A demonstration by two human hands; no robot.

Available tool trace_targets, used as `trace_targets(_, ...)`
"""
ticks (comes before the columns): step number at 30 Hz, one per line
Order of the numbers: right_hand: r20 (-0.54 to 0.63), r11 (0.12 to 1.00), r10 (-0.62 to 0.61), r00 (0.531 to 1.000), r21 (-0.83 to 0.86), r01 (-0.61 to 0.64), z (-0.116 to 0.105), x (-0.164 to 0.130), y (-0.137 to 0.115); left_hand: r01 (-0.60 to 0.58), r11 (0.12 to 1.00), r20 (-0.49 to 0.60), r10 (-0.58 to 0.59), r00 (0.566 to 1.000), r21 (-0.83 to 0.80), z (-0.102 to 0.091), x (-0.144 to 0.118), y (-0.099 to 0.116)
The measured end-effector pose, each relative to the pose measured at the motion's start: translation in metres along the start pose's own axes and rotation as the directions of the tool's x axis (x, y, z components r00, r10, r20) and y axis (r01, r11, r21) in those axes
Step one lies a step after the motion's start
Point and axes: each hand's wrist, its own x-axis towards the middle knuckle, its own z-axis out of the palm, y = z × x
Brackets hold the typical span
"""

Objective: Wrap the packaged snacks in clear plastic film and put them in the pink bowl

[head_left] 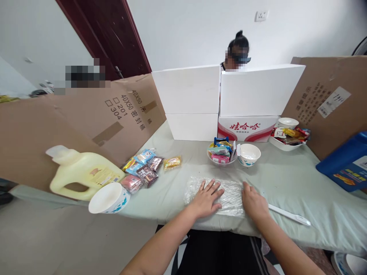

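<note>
A folded sheet of clear bubble wrap (231, 191) lies flat near the table's front edge. My left hand (207, 198) rests on it palm down, fingers spread. At the sheet's right edge, my right hand (255, 202) is closed with its fingers together on the wrap; its thumb and palm are mostly hidden. A long white plastic stick (289, 214) extends from beside my right hand toward the right. Behind the wrap stand a clear bowl (222, 162) of small colourful packets and a white paper bowl (249, 154) with a blue pattern.
At left are a pale yellow jug (86, 172), a tilted paper bowl (109, 198) and several snack packets (146, 175). White boxes (192, 95) and cardboard panels (126, 110) wall the table. A blue bottle (345, 164) and snack tray (286, 145) stand right. A person (238, 47) sits behind.
</note>
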Motion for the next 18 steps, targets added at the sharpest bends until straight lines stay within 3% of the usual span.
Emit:
trace_targets(2,-0.02,0.998,0.061,0.998,-0.022,-0.061,-0.011,0.001,0.007,0.013,1.0,0.014,-0.013,1.0,-0.01,0.005,-0.002,0.001)
trace_targets(4,-0.061,0.999,0.034,0.998,-0.02,-0.035,-0.019,0.001,0.004,0.042,0.999,0.031,-0.041,0.999,-0.022,0.007,-0.001,0.004)
trace_targets(6,-0.082,0.987,-0.155,0.985,0.032,0.158,-0.02,0.001,-0.009,0.053,0.998,0.035,-0.052,0.998,-0.03,0.007,0.001,0.006)
trace_targets(8,-0.071,0.924,-0.364,0.929,0.101,0.369,-0.013,-0.001,-0.024,0.048,0.998,0.038,-0.047,0.998,-0.029,0.005,0.001,0.003)
trace_targets(9,-0.051,0.896,-0.423,0.905,0.128,0.426,-0.008,-0.002,-0.029,0.054,0.998,0.042,-0.053,0.998,-0.022,0.003,-0.002,-0.002)
trace_targets(11,0.001,0.892,-0.43,0.903,0.152,0.425,0.003,-0.004,-0.034,0.122,0.992,0.059,-0.123,0.991,0.01,-0.003,-0.014,-0.022)
trace_targets(15,0.05,0.911,-0.39,0.919,0.167,0.377,0.016,-0.006,-0.028,0.434,0.894,0.018,-0.439,0.899,0.115,-0.017,-0.057,-0.077)
trace_targets(18,0.066,0.913,-0.386,0.92,0.169,0.371,0.014,-0.003,-0.028,0.552,0.824,-0.138,-0.537,0.832,0.127,-0.027,-0.08,-0.089)
